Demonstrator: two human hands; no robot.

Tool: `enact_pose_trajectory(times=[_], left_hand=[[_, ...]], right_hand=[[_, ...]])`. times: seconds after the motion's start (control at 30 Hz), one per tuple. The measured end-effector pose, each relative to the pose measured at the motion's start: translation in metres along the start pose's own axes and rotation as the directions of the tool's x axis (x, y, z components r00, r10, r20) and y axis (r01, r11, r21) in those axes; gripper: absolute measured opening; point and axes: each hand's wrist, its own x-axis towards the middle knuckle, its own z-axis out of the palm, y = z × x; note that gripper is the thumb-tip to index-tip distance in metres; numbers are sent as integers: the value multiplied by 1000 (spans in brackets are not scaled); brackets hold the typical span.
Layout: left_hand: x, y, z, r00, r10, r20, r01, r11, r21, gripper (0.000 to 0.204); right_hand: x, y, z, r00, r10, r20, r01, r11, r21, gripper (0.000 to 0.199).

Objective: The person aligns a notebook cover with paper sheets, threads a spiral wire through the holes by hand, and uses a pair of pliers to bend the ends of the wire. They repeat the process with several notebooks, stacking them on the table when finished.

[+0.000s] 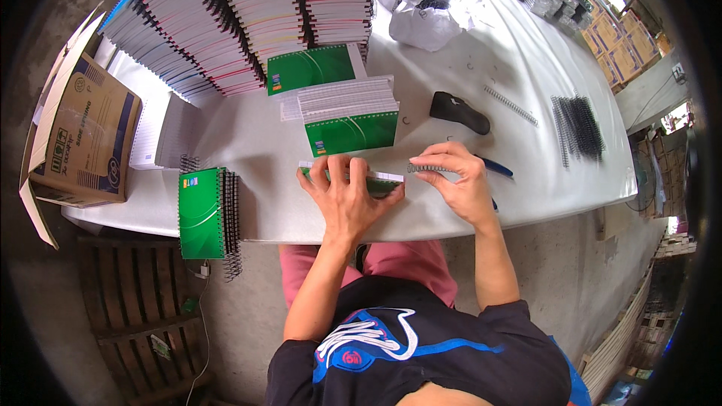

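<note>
My left hand [341,197] grips a green-covered notebook [385,183] near the table's front edge, fingers over its top and thumb along the right side. Pinched between the thumb and fingers of my right hand [460,180] is a spiral binding coil [427,168]. The coil's left end is close to the notebook's right end; whether it enters the holes I cannot tell. Just beyond stands a stack of green-covered notebooks [352,132] with loose white sheets behind it. Partly hidden behind my right hand lies a blue-handled tool [496,168].
A black rounded object [459,111], a single coil [511,105] and a pile of coils [577,128] lie to the right. Tall stacks of bound notebooks [256,11] rise at the back left. Coil-bound green notebooks [201,214] sit at the front left edge, near a cardboard box [86,131].
</note>
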Motion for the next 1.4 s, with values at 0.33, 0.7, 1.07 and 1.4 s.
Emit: enact_pose_trajectory(times=[0.33,0.7,1.07,1.4], left_hand=[[3,0,-3,994,-83,74,79,995,56,59],[9,-7,-3,989,25,145,-20,999,-35,58],[9,-11,-12,990,55,126,-28,977,-210,51],[10,-13,-20,980,136,145,-84,945,-317,52]], right_hand=[[4,0,4,970,30,242,-69,986,155,19],[16,-16,-11,840,241,487,-329,939,101,30],[14,-3,-28,690,294,661,-413,911,26,36],[36,102,-68,954,295,-46,-297,922,-246,34]])
